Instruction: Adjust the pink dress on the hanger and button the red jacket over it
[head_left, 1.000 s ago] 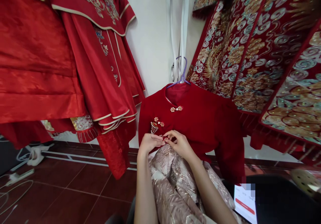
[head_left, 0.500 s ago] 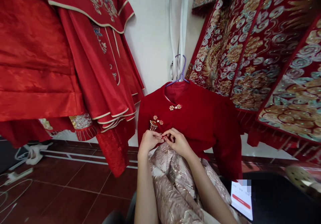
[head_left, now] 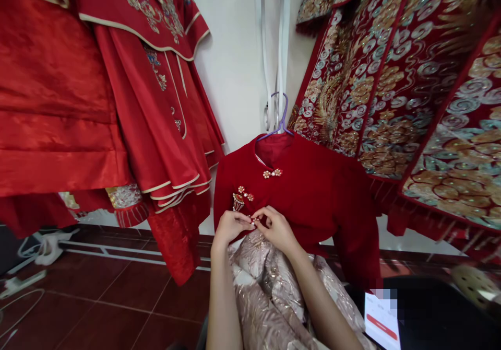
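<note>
A dark red velvet jacket (head_left: pixel 309 183) hangs from a purple hanger (head_left: pixel 282 123) in front of me. Its neck has a beaded flower frog button (head_left: pixel 273 173), and below that, on the left, are another flower fastener (head_left: pixel 246 193) and a fan-shaped beaded ornament (head_left: pixel 238 201). My left hand (head_left: pixel 230 226) and my right hand (head_left: pixel 276 228) meet at the jacket's lower front edge. Between their fingertips is a small beaded frog button (head_left: pixel 253 220), pinched from both sides and partly covered. A shiny beige patterned fabric (head_left: pixel 266 287) lies under my forearms.
Red garments (head_left: pixel 148 94) with pale piping hang at the left. Heavily embroidered red garments (head_left: pixel 391 89) hang at the right. A lit phone (head_left: pixel 380 321) lies on a black surface (head_left: pixel 438 313) at lower right. White cables (head_left: pixel 23 308) and a low metal rail (head_left: pixel 117 254) are at floor level.
The view has shifted slightly, so the jacket sits a little lower. My fingers have shifted slightly around the frog button, and its beads show more clearly between them.
</note>
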A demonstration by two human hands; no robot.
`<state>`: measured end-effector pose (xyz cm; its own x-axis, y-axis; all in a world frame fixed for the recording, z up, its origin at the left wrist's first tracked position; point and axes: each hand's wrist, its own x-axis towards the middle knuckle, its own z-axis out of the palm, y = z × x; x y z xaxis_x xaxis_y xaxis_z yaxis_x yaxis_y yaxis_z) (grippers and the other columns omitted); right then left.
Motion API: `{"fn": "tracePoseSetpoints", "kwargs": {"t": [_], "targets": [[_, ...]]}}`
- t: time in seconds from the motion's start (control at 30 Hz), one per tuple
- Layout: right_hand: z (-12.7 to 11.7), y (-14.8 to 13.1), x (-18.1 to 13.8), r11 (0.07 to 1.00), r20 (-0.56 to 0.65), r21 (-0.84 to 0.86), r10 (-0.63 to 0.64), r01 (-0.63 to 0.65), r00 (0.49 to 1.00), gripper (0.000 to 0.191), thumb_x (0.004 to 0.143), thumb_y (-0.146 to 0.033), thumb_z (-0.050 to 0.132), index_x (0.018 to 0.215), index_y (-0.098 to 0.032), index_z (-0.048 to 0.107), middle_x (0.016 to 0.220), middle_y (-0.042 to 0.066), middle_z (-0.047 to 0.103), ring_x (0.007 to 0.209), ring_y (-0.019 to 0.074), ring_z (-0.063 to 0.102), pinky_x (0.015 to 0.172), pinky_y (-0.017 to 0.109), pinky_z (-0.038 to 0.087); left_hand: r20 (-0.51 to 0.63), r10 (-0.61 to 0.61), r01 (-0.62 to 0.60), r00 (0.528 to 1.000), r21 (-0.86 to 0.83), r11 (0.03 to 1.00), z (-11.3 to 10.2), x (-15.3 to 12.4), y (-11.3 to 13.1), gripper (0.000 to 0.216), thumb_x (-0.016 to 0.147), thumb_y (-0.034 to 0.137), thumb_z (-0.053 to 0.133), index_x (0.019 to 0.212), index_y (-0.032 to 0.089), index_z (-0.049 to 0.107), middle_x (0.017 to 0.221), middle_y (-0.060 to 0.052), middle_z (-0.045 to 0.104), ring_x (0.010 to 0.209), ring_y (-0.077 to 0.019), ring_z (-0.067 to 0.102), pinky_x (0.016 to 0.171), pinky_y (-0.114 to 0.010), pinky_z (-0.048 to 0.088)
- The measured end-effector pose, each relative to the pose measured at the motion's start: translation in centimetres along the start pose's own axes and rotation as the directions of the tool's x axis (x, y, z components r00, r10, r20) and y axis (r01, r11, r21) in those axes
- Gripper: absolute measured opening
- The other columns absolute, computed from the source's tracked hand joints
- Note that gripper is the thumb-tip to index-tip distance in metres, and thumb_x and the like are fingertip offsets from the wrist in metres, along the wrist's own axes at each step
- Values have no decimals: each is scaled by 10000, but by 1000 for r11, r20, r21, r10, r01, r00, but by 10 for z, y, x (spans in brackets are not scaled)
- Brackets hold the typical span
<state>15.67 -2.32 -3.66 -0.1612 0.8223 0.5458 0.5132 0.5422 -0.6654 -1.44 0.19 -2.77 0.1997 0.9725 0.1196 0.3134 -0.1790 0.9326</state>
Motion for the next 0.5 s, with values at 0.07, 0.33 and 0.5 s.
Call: {"fn": "tracePoseSetpoints", "kwargs": {"t": [0.07,0.33,0.5], "targets": [[2,-1,0,999,-23,-34,42,-42,999,154,754,-168,589,875,-238,654,784,-19,552,599,98,483,585,212,373,32,6,-5,999,-57,998,0,-1,2,287,521,287,802,723,102,715,707,-74,716,681,-181,653,721,-303,511],[-5,-9,-3,991,2,-59,120,-120,993,131,710,-146,603,812,-203,661,741,-3,595,639,116,534,612,226,398,-57,82,-80,995,38,996,-21,-18,18,343,608,316,779,855,118,647,872,-94,690,748,-160,641,736,-292,506],[-50,-29,-7,989,67,32,143,-145,987,121,771,-282,628,838,-211,699,759,5,657,556,102,514,562,231,404,-9,163,-161,987,118,980,-20,-23,28,250,713,356,688,846,146,672,875,-70,707,768,-163,646,743,-269,497]]}}
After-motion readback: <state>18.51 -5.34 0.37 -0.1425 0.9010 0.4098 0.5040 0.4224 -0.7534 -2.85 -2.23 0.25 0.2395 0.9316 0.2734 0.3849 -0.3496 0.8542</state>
